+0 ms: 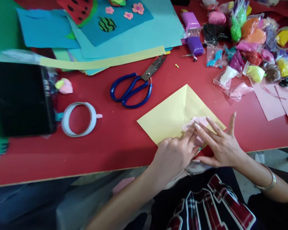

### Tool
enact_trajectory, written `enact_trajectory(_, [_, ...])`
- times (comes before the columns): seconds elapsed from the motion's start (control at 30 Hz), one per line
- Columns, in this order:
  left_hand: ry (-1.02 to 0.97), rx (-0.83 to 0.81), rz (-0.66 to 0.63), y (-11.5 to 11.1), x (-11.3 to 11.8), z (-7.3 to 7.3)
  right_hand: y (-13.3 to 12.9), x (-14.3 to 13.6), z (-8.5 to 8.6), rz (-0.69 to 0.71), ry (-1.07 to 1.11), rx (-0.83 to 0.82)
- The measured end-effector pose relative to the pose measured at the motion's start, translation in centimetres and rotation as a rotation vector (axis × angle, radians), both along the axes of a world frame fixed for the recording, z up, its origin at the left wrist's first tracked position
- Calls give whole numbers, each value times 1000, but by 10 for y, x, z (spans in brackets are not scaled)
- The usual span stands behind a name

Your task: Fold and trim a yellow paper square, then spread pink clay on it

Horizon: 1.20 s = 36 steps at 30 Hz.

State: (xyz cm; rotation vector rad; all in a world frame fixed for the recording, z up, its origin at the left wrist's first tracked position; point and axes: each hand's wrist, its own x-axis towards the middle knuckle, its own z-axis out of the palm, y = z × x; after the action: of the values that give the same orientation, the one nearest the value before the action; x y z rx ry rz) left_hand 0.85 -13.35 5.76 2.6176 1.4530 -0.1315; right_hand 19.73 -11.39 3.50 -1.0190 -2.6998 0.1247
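A creased square of yellow paper (168, 118) lies cornerwise near the table's front edge. On its lower right part is a flat pink piece (201, 121), apparently modelling clay, largely covered by my fingers. My left hand (176, 150) has its fingers bent and pressed together at the pink piece. Over the same piece, my right hand (218, 142) lies with its fingers spread, the fingertips touching it and meeting those of the left hand. Blue-handled scissors (134, 86) rest partly open beyond the paper, to its upper left.
A tape roll (64, 119) and a dark tablet-like device (21, 99) are on the left. Blue craft sheets (134, 41) and a yellow strip (105, 60) lie at the back. Several bagged clay packets (254, 38) fill the back right, near pink paper pieces (266, 99).
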Motion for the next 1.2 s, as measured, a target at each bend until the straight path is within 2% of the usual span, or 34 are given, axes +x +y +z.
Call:
enact_trajectory(0.3, [115, -142, 23, 0, 5, 8, -17, -6, -1, -219, -111, 100])
enact_trajectory(0.5, [72, -164, 74, -2, 4, 9, -21, 1, -4, -309, -116, 63])
enact_trajectory(0.7, [93, -163, 72, 1, 7, 15, -9, 7, 6, -285, -7, 72])
enact_trajectory(0.8, [106, -176, 66, 1, 7, 16, -2, 1, 8, -128, 34, 48])
enact_trajectory(0.9, [108, -182, 80, -1, 8, 15, 0, -7, 1, 14, 27, -21])
enact_trajectory(1.03, [132, -170, 91, -4, 11, 15, -6, -4, -5, -26, 16, -24])
enact_trajectory(1.2, [168, -186, 113, -5, 11, 15, -12, 7, 2, -36, -56, 17])
